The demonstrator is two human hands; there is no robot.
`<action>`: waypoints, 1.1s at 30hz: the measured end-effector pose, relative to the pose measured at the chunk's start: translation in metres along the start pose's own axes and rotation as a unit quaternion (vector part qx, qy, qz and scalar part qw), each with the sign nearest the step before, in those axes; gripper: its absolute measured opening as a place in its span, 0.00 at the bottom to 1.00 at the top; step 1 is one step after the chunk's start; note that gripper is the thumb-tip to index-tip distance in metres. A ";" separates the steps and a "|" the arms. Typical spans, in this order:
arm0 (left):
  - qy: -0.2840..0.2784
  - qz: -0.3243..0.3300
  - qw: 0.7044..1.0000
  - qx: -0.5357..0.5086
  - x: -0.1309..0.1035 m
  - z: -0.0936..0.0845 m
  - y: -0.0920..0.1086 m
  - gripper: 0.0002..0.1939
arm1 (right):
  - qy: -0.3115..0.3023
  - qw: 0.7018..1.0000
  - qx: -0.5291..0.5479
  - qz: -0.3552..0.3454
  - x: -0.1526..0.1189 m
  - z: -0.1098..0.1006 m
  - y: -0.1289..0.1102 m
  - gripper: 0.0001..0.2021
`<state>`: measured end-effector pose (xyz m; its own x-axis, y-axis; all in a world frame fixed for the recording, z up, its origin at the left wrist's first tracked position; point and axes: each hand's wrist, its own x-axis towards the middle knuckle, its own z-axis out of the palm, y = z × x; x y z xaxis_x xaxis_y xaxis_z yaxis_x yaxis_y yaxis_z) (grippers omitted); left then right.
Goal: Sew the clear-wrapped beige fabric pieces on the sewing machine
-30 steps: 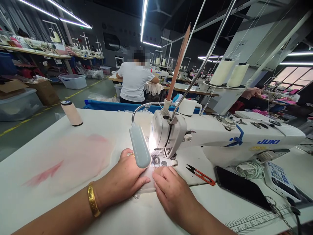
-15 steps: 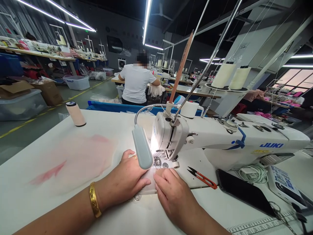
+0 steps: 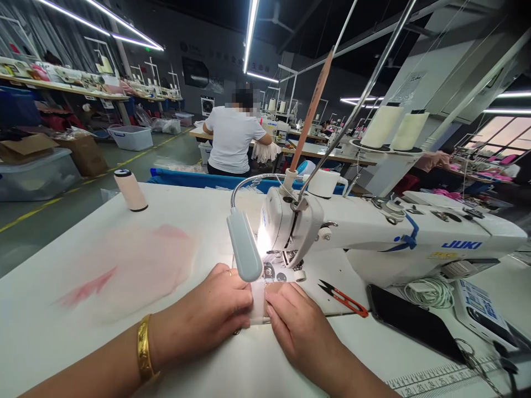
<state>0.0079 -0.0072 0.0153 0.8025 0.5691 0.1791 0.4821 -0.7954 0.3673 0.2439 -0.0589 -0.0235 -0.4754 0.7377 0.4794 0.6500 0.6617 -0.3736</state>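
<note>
In front of the sewing machine's [image 3: 286, 226] presser foot lies a narrow strip of sheer, whitish fabric [image 3: 259, 301]. My left hand [image 3: 215, 304] has its fingers curled in on the strip's left side, partly behind the grey lamp head [image 3: 244, 246]. On the other side my right hand [image 3: 296, 315] pinches the fabric's right edge between thumb and fingers, close to the needle plate [image 3: 269, 271]. The lamp lights the needle area, though its head hides part of it. A pale pink sheer piece [image 3: 141, 271] with darker pink patches lies flat left of my hands.
Red-handled thread snips [image 3: 344, 298], a black phone [image 3: 415, 323], a coiled cable [image 3: 429, 292] and a ruler [image 3: 443, 381] lie to the right. A peach thread cone [image 3: 131, 190] stands at the back left. A person in a white shirt [image 3: 233, 138] sits ahead.
My left hand has drawn back slightly left, and its spread fingers and thumb have curled in. More of the strip shows between my hands. The right hand stays nearly in place.
</note>
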 end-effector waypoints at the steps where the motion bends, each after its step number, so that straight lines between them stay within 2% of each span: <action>1: 0.003 0.004 1.000 -0.010 0.000 0.000 0.001 0.09 | 0.002 1.000 0.003 -0.002 0.000 0.000 0.000 0.12; 9: 0.047 0.043 0.997 -0.033 0.003 0.002 0.003 0.11 | 0.017 0.999 0.010 -0.029 -0.001 -0.002 0.001 0.11; 18: 0.033 0.048 0.998 -0.021 0.000 0.004 0.007 0.11 | -0.007 1.000 -0.006 -0.028 -0.001 -0.001 0.000 0.13; 26: 0.040 0.020 0.999 -0.005 0.002 0.008 -0.002 0.10 | -0.008 1.000 -0.011 -0.003 0.000 0.003 0.004 0.11; 33: 0.056 0.027 0.998 0.025 0.005 0.007 0.001 0.15 | 0.001 1.000 -0.005 0.008 0.000 0.003 0.006 0.12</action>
<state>0.0146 -0.0068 0.0106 0.7843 0.5433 0.2994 0.4594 -0.8330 0.3081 0.2456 -0.0547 -0.0278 -0.4630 0.7484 0.4750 0.6637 0.6479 -0.3738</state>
